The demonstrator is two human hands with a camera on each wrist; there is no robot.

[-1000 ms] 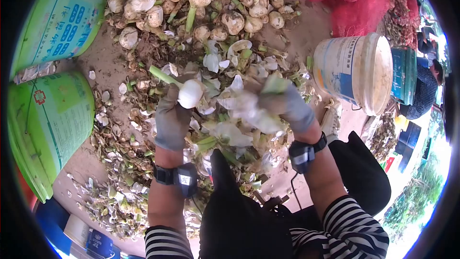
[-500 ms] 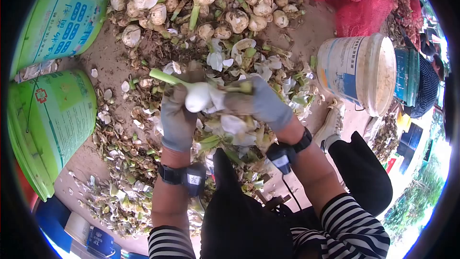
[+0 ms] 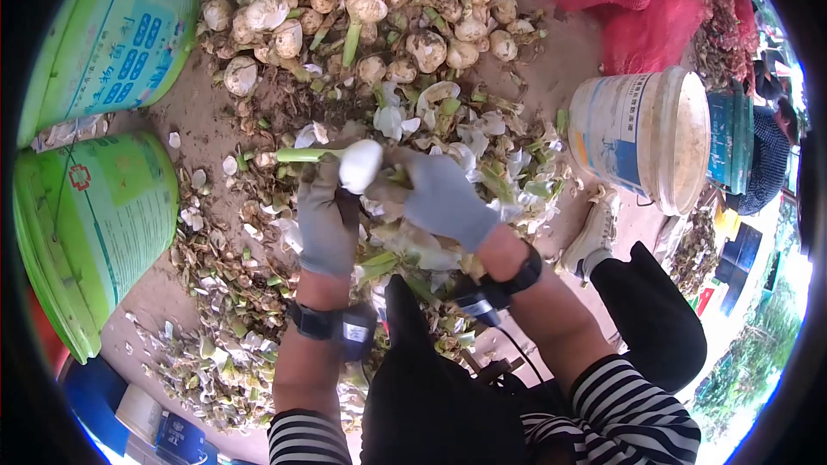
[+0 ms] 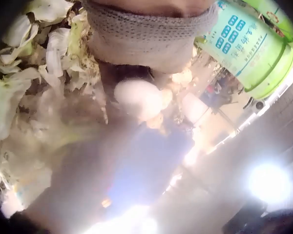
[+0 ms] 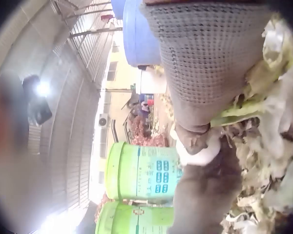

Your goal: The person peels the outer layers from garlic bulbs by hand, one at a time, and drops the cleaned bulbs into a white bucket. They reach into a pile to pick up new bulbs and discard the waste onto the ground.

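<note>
A peeled white garlic bulb with a green stem pointing left is gripped by my gloved left hand. My gloved right hand meets the bulb from the right, its curled fingers pinching at its side. The right wrist view shows the white bulb between the two gloves, a right fingertip pressed on it. In the left wrist view, the bulb sits below the knit glove cuff, with the right hand blurred close by. Loose garlic skins lie beneath both hands.
Unpeeled garlic bulbs are heaped at the far side. Two green buckets stand at left, a white bucket at right. Red netting lies at the upper right. Skins and stem scraps spread over the ground.
My right hand has moved left from a blurred position amid loose skins to the bulb. The left hand has shifted slightly right, and the stem has turned nearly level.
</note>
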